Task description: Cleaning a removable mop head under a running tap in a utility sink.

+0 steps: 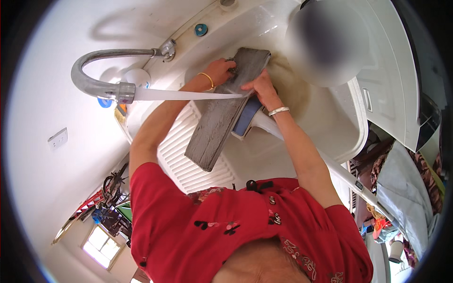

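Observation:
A flat mop head with a wet grey pad [219, 123] lies slanted across the white sink [262, 166], pad side up. My left hand [220, 72], with a gold bracelet above it, presses a dark scrubber, perhaps steel wool [231, 64], against the pad near its far end. On the pad's right edge my right hand [263, 88] grips the mop head, thumb on top. Below that hand shows a blue and white part of the mop [247, 115], and its white handle [339, 169] runs to the lower right. Water [184, 95] from the curved chrome faucet [106, 56] strikes the pad.
A ribbed washboard [180, 145] forms the sink's left part. On the back ledge sits a small teal round object [200, 30]. A white panel with a recessed handle [385, 78] stands at the right, beside cloths [403, 191]. A wall socket [57, 138] is left.

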Demonstrator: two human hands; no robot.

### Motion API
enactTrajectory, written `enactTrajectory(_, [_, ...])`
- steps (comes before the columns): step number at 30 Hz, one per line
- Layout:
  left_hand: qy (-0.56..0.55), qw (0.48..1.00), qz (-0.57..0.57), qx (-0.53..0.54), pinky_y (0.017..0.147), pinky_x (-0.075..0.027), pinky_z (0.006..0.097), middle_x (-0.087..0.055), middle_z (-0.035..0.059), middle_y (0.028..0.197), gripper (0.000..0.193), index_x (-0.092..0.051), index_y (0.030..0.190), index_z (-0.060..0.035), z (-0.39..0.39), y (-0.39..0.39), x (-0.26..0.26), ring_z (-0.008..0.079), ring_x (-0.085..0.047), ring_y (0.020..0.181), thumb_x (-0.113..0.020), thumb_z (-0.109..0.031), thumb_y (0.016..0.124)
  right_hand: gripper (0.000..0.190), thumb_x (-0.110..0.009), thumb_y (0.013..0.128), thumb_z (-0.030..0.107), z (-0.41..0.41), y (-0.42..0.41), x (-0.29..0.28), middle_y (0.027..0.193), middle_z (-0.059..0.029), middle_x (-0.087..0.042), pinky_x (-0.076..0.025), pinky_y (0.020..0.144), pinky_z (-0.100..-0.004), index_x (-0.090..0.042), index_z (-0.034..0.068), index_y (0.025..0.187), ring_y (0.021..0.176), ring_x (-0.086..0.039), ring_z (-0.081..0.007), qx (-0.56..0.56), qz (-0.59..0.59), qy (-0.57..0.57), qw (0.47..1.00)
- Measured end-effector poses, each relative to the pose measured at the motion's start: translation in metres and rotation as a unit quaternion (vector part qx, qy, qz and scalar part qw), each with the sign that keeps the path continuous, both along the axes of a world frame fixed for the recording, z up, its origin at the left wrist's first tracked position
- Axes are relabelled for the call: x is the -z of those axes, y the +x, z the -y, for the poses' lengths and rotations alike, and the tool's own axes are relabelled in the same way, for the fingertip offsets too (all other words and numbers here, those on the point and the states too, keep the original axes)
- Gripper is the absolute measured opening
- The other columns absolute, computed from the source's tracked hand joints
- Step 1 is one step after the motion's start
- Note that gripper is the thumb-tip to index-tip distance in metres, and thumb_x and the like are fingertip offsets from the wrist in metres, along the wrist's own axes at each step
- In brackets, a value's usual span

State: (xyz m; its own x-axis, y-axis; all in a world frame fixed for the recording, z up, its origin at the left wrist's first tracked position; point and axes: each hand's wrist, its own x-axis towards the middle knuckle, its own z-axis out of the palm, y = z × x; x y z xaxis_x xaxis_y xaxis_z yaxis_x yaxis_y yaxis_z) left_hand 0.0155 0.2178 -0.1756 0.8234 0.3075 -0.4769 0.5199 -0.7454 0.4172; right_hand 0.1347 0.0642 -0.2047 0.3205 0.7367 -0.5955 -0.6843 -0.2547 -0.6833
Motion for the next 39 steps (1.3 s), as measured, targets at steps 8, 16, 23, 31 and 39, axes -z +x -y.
enactTrajectory(8, [0.005, 0.98, 0.17, -0.099, 0.077, -0.047, 0.0455, -0.054, 0.0178, 0.103, 0.032, -0.058, 0.111, -0.0136, 0.029, 0.052, 0.01, 0.0391, -0.056, 0.091, -0.063, -0.014, 0.08, 0.07, -0.069, 0.054, -0.018, -0.003, 0.006, -0.006, 0.108, -0.0178, -0.053, -0.053, 0.078, -0.0411, -0.038, -0.005, 0.115, 0.098, -0.057, -0.0298, -0.011, -0.055, 0.012, 0.998])
enactTrajectory(16, [0.109, 0.977, 0.142, -0.116, 0.077, -0.048, 0.0465, -0.054, 0.0199, 0.104, 0.026, -0.059, 0.109, -0.0133, 0.0, 0.07, 0.053, 0.042, -0.058, 0.087, -0.058, -0.013, 0.082, 0.067, -0.066, 0.056, -0.018, -0.003, 0.0, -0.01, 0.102, -0.018, -0.056, -0.053, 0.075, -0.0402, -0.037, -0.005, 0.116, 0.093, -0.059, -0.0294, -0.006, -0.01, 0.038, 0.999])
enactTrajectory(23, [0.033, 0.99, -0.017, -0.133, 0.079, -0.048, 0.0447, -0.064, 0.0217, 0.093, 0.025, -0.064, 0.101, -0.0084, -0.012, 0.006, 0.011, 0.039, -0.06, 0.09, -0.062, -0.016, 0.078, 0.063, -0.067, 0.054, -0.017, 0.0, 0.004, 0.003, 0.104, -0.0187, -0.054, -0.051, 0.079, -0.0414, -0.037, -0.007, 0.108, 0.097, -0.056, -0.0303, -0.007, -0.021, 0.013, 1.0])
enactTrajectory(31, [0.126, 0.981, 0.116, -0.086, 0.076, -0.048, 0.0474, -0.063, 0.0192, 0.088, 0.029, -0.063, 0.107, -0.0112, 0.001, 0.054, 0.01, 0.0394, -0.061, 0.084, -0.059, -0.021, 0.08, 0.069, -0.068, 0.052, -0.017, -0.003, 0.005, -0.01, 0.105, -0.0172, -0.053, -0.052, 0.079, -0.04, -0.038, -0.006, 0.113, 0.096, -0.056, -0.0308, -0.018, -0.021, 0.034, 0.999])
enactTrajectory(39, [0.1, 0.988, -0.072, -0.089, 0.077, -0.049, 0.0463, -0.063, 0.0239, 0.095, 0.028, -0.065, 0.102, -0.0076, -0.043, 0.03, 0.069, 0.0405, -0.06, 0.089, -0.059, -0.023, 0.08, 0.068, -0.065, 0.061, -0.019, -0.004, -0.002, 0.016, 0.108, -0.0178, -0.055, -0.055, 0.074, -0.0433, -0.038, 0.0, 0.12, 0.093, -0.061, -0.0327, 0.0, 0.007, 0.024, 1.0])
